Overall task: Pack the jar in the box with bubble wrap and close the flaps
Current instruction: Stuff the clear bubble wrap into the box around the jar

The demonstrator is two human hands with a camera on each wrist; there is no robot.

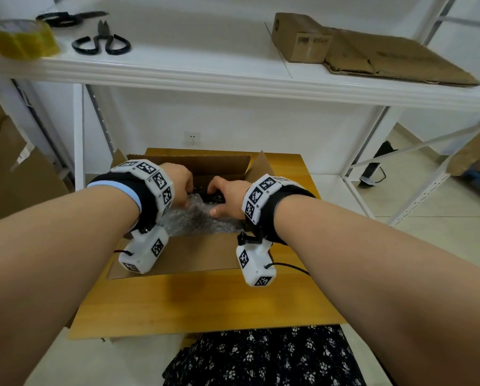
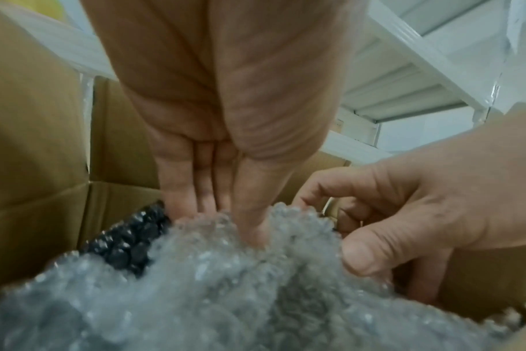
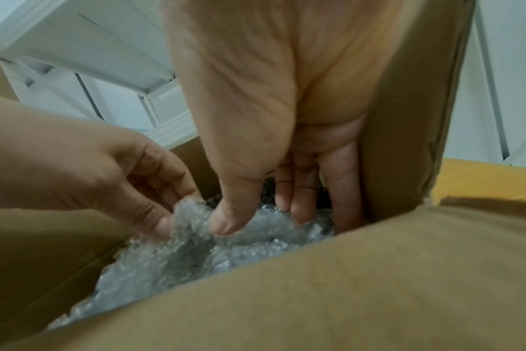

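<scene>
An open cardboard box (image 1: pixel 199 252) stands on a wooden table, all its flaps up or folded out. Clear bubble wrap (image 1: pixel 197 218) fills its inside. Both hands reach down into it. My left hand (image 1: pixel 181 188) pinches a raised fold of the bubble wrap (image 2: pixel 225 296) between thumb and fingers (image 2: pixel 201 190). Just to its right, my right hand (image 1: pixel 219 199) grips the same wrap (image 3: pixel 165 261), thumb (image 3: pixel 225 220) on top and fingers behind. A dark, bumpy shape (image 2: pixel 129 239) shows under the wrap. The jar itself is hidden.
The box sits at the far half of the wooden table (image 1: pixel 205 302). A white shelf (image 1: pixel 233 84) overhangs it, carrying a tape roll (image 1: pixel 21 37), two pairs of scissors (image 1: pixel 102 41) and flattened cardboard (image 1: pixel 400 59). More cardboard boxes (image 1: pixel 15 168) stand at the left.
</scene>
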